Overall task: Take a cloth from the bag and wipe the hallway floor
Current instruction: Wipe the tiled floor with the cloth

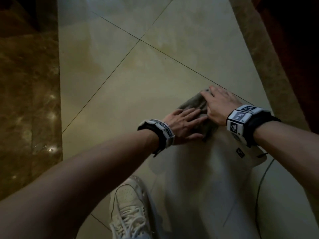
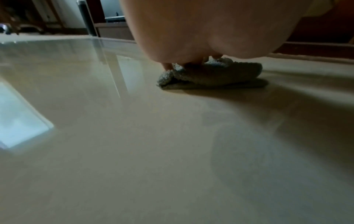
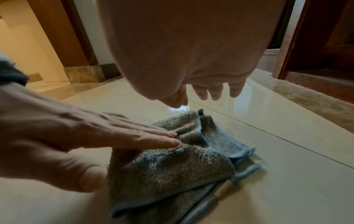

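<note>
A grey-blue terry cloth [image 1: 194, 102] lies crumpled on the glossy beige tiled floor [image 1: 138, 80]. My left hand [image 1: 186, 119] lies flat on the cloth's near side with straight fingers pressing it down; in the right wrist view this left hand [image 3: 124, 136] covers the left part of the cloth [image 3: 172, 163]. My right hand [image 1: 218, 102] rests at the cloth's far right edge, fingers straight and relaxed. Seen from its own wrist, the right hand [image 3: 191, 68] has its fingertips over the floor just beyond the cloth. The left wrist view shows the left hand [image 2: 210, 30] on the cloth [image 2: 210, 74]. No bag is in view.
A brown marble strip [image 1: 29, 100] borders the floor on the left, and a speckled stone threshold [image 1: 264, 66] with dark wood beyond runs along the right. My pale trouser leg [image 1: 207, 187] and white shoe [image 1: 127, 204] are close below the hands. A thin dark cable [image 1: 262, 178] lies at lower right.
</note>
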The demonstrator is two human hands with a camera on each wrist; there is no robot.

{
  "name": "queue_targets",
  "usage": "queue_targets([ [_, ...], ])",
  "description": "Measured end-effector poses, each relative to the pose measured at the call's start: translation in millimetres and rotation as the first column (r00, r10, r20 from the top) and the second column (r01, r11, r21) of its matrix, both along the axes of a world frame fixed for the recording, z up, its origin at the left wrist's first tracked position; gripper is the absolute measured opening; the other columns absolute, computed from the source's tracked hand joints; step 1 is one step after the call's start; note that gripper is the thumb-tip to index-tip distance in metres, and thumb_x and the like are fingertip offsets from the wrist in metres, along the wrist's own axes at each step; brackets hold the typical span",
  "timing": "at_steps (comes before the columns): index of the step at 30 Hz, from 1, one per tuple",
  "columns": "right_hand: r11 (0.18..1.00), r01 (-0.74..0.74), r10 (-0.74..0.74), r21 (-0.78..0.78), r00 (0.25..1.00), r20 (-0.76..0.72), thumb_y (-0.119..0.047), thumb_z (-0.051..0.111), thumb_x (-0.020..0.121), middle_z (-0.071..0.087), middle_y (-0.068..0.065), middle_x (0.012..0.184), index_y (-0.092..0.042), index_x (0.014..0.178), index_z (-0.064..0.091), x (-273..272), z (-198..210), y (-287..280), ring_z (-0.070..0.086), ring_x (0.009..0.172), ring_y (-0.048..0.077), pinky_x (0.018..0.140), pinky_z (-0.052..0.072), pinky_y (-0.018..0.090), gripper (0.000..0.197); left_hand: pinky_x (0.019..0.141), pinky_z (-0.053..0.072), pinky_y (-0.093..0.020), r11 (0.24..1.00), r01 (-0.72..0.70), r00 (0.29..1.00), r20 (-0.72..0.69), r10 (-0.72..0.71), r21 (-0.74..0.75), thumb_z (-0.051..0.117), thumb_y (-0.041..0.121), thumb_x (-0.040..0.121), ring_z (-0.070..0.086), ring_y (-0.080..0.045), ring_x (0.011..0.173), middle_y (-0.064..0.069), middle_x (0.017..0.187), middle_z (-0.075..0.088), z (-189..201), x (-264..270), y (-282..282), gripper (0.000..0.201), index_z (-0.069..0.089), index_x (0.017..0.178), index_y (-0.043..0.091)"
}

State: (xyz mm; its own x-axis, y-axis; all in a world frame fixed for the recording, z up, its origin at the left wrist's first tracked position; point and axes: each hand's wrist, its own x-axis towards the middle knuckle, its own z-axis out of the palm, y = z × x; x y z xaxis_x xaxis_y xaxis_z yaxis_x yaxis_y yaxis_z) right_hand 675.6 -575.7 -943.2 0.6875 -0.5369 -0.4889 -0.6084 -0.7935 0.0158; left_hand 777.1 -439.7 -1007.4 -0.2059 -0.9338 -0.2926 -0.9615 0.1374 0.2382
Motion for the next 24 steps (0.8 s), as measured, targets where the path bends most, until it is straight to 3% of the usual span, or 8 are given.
queue_targets([
  [2,1.000,0.001,-0.001,0.003,1.000,0.005,-0.019,0.044,0.092,0.028,0.012,0.152,-0.019,0.146,0.030,1,0,0,0.024,0.142,0.029,0.116,0.024,0.047,0.055,0.117,0.023,-0.042,0.999,0.013,1.000,0.015,-0.012,-0.052,0.021,0.064,0.096,0.014,-0.028,0.150,-0.007,0.164,0.012,1,6,-2,0.071,0.008,0.156,0.028],
  [5,1.000,0.019,-0.019,0.000,1.000,-0.002,-0.018,0.045,0.093,0.026,0.012,0.155,-0.019,0.148,0.027,-7,0,-6,0.022,0.144,0.029,0.117,0.022,0.047,0.057,0.122,0.012,-0.041,0.991,-0.009,1.000,-0.021,0.007,-0.135,0.022,0.060,0.097,0.005,-0.025,0.151,-0.006,0.164,0.006,5,4,-7,0.070,0.008,0.156,0.026],
  [7,0.999,0.042,-0.042,-0.020,0.999,0.000,-0.017,0.047,0.093,0.027,0.012,0.155,-0.020,0.147,0.029,-17,1,-12,0.024,0.144,0.029,0.116,0.024,0.048,0.057,0.123,0.003,-0.041,0.993,-0.018,1.000,-0.020,0.016,-0.117,0.024,0.056,0.099,-0.003,-0.024,0.151,-0.007,0.164,0.001,5,0,-11,0.070,0.008,0.157,0.020],
  [10,0.997,0.067,-0.066,-0.049,0.998,0.007,-0.021,0.048,0.094,0.025,0.012,0.157,-0.018,0.147,0.031,-25,5,-19,0.022,0.146,0.028,0.117,0.023,0.047,0.056,0.123,0.000,-0.043,0.997,0.046,0.998,0.040,-0.044,-0.058,0.021,0.058,0.100,-0.006,-0.028,0.151,-0.013,0.164,-0.002,-6,-1,-13,0.071,0.013,0.156,0.016],
  [13,0.995,0.089,-0.089,-0.037,0.996,0.017,-0.023,0.046,0.095,0.024,0.012,0.158,-0.017,0.148,0.030,-35,6,-23,0.020,0.146,0.028,0.118,0.021,0.047,0.055,0.122,-0.004,-0.044,0.996,0.088,0.991,0.103,-0.087,-0.004,0.017,0.065,0.096,-0.007,-0.031,0.150,-0.014,0.163,-0.004,-18,-11,-12,0.078,0.004,0.157,0.018],
  [16,0.997,0.070,-0.070,-0.018,0.997,0.024,-0.020,0.045,0.094,0.027,0.012,0.156,-0.017,0.146,0.031,-37,2,-20,0.022,0.145,0.028,0.117,0.023,0.047,0.055,0.121,-0.002,-0.048,0.997,0.076,0.988,0.131,-0.076,0.008,0.015,0.073,0.091,-0.009,-0.033,0.150,-0.016,0.163,-0.008,-29,-15,-10,0.088,-0.004,0.157,0.017],
  [22,1.000,-0.022,0.022,0.003,0.996,0.082,-0.019,0.043,0.094,0.029,0.012,0.154,-0.020,0.146,0.031,-22,-7,-3,0.024,0.143,0.028,0.117,0.022,0.046,0.053,0.121,0.001,-0.050,0.999,0.029,0.993,0.116,-0.027,-0.014,0.014,0.078,0.088,-0.005,-0.035,0.150,-0.017,0.163,-0.003,-38,-3,-10,0.092,-0.002,0.157,0.019],
  [24,0.999,-0.029,0.026,0.029,0.995,0.097,-0.018,0.041,0.096,0.026,0.011,0.157,-0.020,0.146,0.030,-16,-10,1,0.022,0.145,0.028,0.118,0.019,0.045,0.051,0.121,0.000,-0.050,0.998,-0.055,0.993,0.108,0.057,-0.016,0.012,0.079,0.085,-0.001,-0.034,0.150,-0.016,0.163,0.000,-36,14,-11,0.092,0.002,0.157,0.022],
])
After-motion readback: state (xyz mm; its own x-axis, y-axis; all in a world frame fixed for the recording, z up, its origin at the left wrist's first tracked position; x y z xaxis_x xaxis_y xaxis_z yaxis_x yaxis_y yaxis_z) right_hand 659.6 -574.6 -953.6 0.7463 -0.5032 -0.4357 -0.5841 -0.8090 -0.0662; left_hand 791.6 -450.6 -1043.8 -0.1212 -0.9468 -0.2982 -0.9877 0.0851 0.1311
